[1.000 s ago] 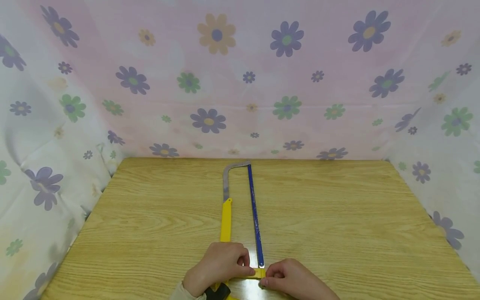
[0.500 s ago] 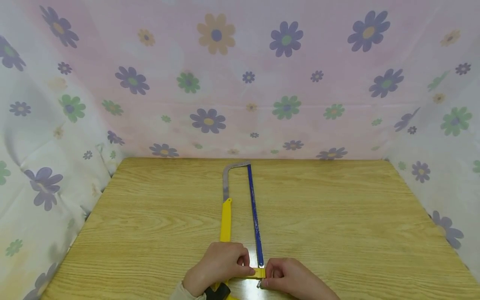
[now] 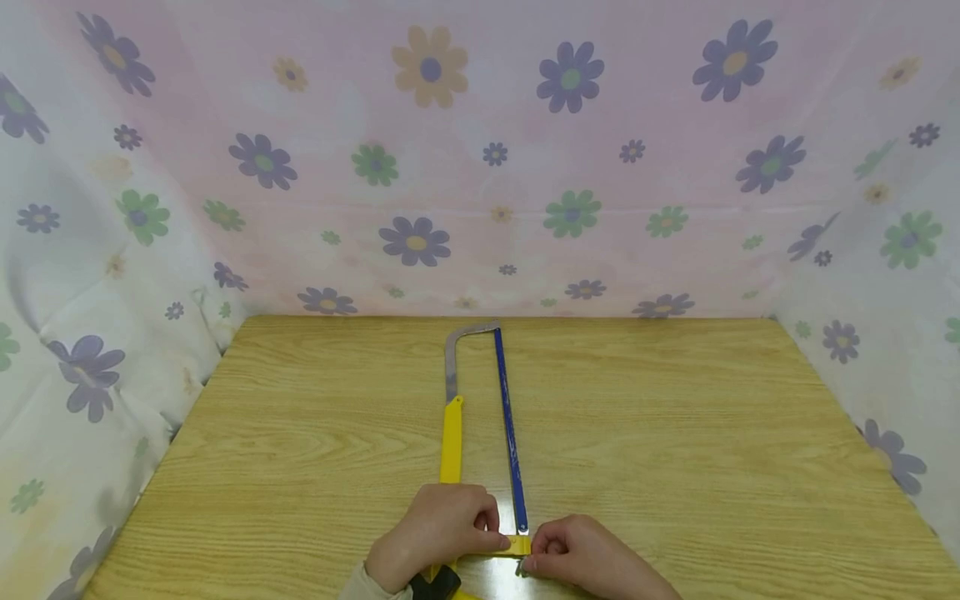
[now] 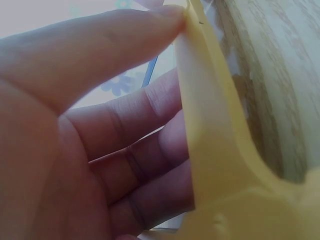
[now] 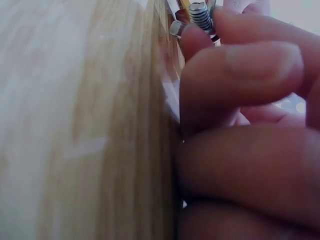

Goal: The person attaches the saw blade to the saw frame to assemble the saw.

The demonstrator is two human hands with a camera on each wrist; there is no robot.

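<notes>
A hacksaw (image 3: 452, 442) lies on the table, its frame yellow at the near part and bare metal at the far bend. Its blue blade (image 3: 511, 425) runs along the right side. My left hand (image 3: 448, 521) grips the yellow crosspiece (image 4: 207, 100) at the near end, thumb on one side and fingers curled on the other. At the crosspiece's right tip, my right hand (image 3: 581, 554) pinches a small metal wing nut (image 5: 177, 29) between thumb and forefinger. A threaded bolt end (image 5: 201, 16) shows beside those fingertips in the right wrist view. Part of the nut is hidden by the fingers.
The wood-grain table (image 3: 675, 433) extends to both sides of the saw. Flower-printed cloth (image 3: 480, 183) hangs behind it and along both sides. A black strap or grip piece (image 3: 437, 583) shows below the left wrist.
The small metal piece at my right fingertips has changed its angle, and the right thumb and forefinger have shifted slightly. The left hand and the hacksaw stay where they were.
</notes>
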